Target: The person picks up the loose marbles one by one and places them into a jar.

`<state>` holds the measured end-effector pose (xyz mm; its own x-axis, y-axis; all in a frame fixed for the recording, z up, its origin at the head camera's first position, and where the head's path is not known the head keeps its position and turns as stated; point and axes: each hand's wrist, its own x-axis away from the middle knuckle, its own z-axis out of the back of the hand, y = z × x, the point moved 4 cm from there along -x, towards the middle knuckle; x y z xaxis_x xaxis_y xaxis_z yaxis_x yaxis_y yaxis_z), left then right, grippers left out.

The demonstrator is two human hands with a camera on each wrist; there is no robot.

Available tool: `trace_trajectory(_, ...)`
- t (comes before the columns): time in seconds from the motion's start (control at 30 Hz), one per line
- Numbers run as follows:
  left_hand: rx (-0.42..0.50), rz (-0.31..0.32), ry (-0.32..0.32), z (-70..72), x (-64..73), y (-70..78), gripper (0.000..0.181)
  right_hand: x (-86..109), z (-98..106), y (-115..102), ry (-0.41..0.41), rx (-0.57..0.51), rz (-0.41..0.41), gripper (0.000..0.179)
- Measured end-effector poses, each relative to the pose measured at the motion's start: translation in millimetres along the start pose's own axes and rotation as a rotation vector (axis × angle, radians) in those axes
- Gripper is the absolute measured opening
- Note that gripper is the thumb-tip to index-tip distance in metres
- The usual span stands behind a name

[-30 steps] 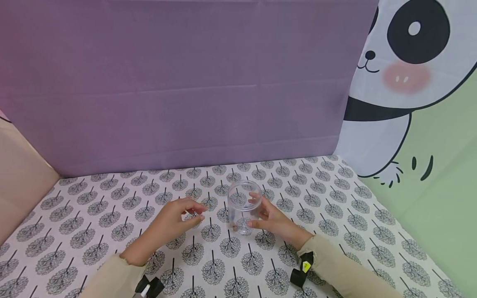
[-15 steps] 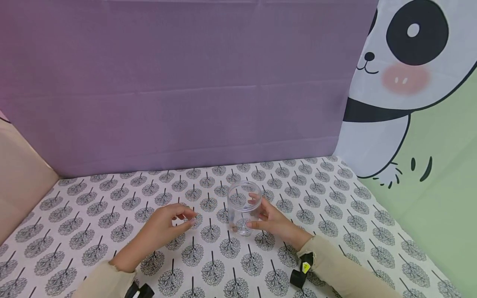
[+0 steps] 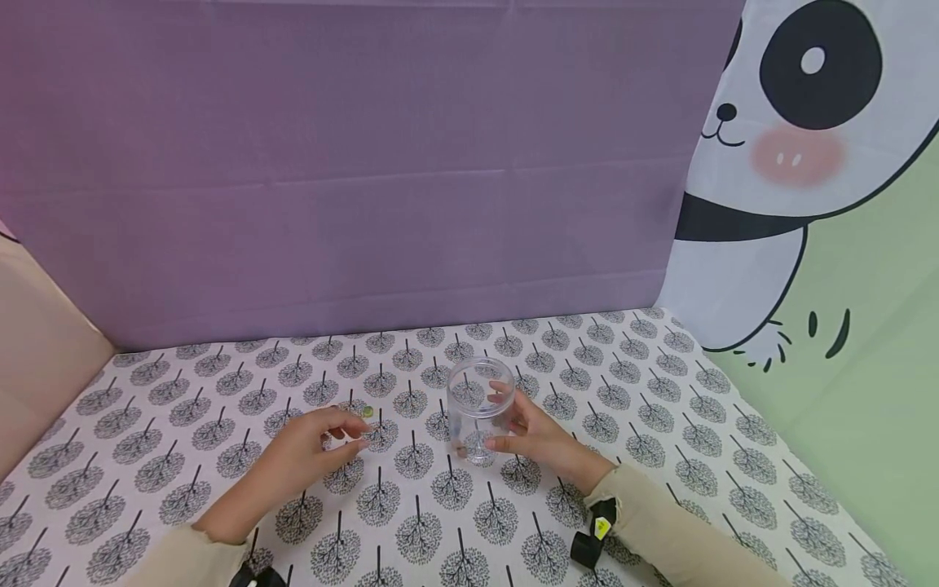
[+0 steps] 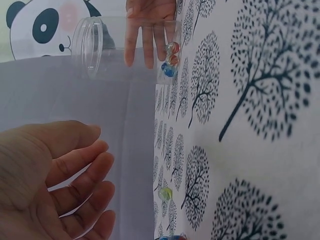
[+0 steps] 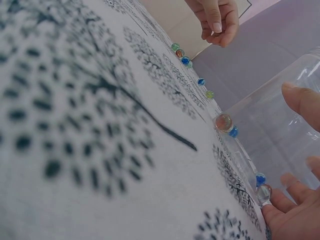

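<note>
your jar (image 3: 473,412) looks like clear plastic, smooth and glossy. your marbles (image 5: 224,123): glassy, shiny, smooth. tablecloth (image 3: 653,489) before you: matt printed fabric. backdrop (image 3: 381,171) beyond it: matt cloth, creased. your sleeves (image 3: 682,530): matt, soft-looking cloth.

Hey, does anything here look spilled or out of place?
Nothing clearly does: the jar stands upright, held by the right hand. Several marbles lie loose on the cloth outside it; whether they spilled, I can't tell.

Soft, even light lies over the table (image 3: 411,505) with only faint shadows, small pale glints mark the clear jar (image 5: 265,120), and both wrist views look hazy and slightly blurred.
</note>
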<state>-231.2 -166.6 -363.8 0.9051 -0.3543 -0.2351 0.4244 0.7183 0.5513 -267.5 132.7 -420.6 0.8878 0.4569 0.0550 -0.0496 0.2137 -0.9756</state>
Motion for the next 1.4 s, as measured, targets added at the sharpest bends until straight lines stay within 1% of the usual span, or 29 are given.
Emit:
trace_trajectory(0.07, -0.003, 0.013, 0.000, 1.3, 0.8, -2.3, 0.019, 0.2, 0, 0, 0.001, -0.001, -0.001, 0.087)
trace_trajectory(0.23, 0.004, 0.019, 0.006, 5.0, 4.1, -7.3, 0.019, 0.7, -1, -1, 0.000, -0.007, -0.004, 0.089)
trace_trajectory(0.37, 0.005, 0.029, 0.006, 8.4, 6.9, -12.1, 0.022, 1.3, -1, -1, -0.001, -0.012, -0.004, 0.088)
trace_trajectory(0.53, -0.009, 0.059, 0.009, 12.4, 7.5, -19.5, 0.023, 2.3, -1, -1, 0.000, -0.010, -0.005, 0.087)
trace_trajectory(0.67, -0.005, 0.066, 0.011, 14.5, 7.3, -24.0, 0.022, 2.7, -1, -2, 0.004, -0.001, -0.006, 0.088)
trace_trajectory(0.87, 0.001, 0.076, -0.010, 17.3, 7.7, -30.0, 0.024, 2.0, 0, -2, 0.009, 0.014, -0.006, 0.086)
trace_trajectory(1.1, -0.007, 0.095, -0.038, 20.9, 7.9, -38.5, 0.024, 1.3, 0, -2, 0.002, 0.002, -0.003, 0.088)
trace_trajectory(1.4, 0.011, 0.171, -0.085, 22.7, 15.1, -48.5, 0.027, -0.8, 0, -1, -0.007, -0.001, 0.012, 0.090)
